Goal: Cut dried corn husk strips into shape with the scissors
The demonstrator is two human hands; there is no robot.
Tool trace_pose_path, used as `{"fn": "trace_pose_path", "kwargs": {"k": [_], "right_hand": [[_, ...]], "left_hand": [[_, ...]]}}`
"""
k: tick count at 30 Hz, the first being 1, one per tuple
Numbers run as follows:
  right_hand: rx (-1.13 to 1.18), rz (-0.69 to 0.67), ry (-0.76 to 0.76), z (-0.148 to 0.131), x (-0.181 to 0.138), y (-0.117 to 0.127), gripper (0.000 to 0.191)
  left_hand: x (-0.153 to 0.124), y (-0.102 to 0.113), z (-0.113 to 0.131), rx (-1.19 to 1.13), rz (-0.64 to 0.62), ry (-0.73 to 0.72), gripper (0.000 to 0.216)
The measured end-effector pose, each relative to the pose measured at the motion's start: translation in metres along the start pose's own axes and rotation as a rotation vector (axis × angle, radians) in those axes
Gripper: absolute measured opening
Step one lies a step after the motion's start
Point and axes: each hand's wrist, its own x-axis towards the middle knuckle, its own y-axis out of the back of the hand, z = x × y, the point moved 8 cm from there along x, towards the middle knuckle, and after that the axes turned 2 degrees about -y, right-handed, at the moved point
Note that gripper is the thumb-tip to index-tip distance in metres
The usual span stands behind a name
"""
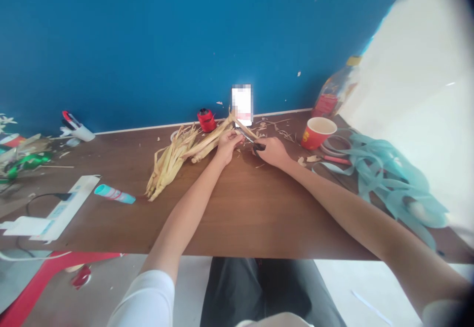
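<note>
My left hand (227, 146) is closed, its fingers pinching dried corn husk (212, 141) near the middle of the table. Scissors (249, 138) with dark handles are gripped in my right hand (273, 152), and their blades point left at the fingers of my left hand. Whether the blades touch the husk I cannot tell. Left of my hands lies a larger bundle of dry yellow husks (172, 164). Behind them a phone (242, 103) with a bright, blurred screen leans against the blue wall.
A red container (206, 120) stands behind the husks. On the right are a red paper cup (318, 133), a plastic bottle (335, 92) and tangled pale-blue ribbon (387, 169). A glue stick (114, 193) and a power strip (68, 211) lie left. Husk scraps litter the back.
</note>
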Motion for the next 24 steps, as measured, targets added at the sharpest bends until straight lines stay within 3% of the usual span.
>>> {"fn": "trace_pose_path", "kwargs": {"k": [14,24], "right_hand": [[-0.066,-0.032,0.012,0.003,0.003,0.001,0.014],[-0.084,0.193,-0.123,0.015,0.000,0.014,0.027]], "left_hand": [[0.001,0.001,-0.002,-0.019,0.012,-0.003,0.039],[0.000,-0.004,-0.002,0.080,-0.034,-0.021,0.032]]}}
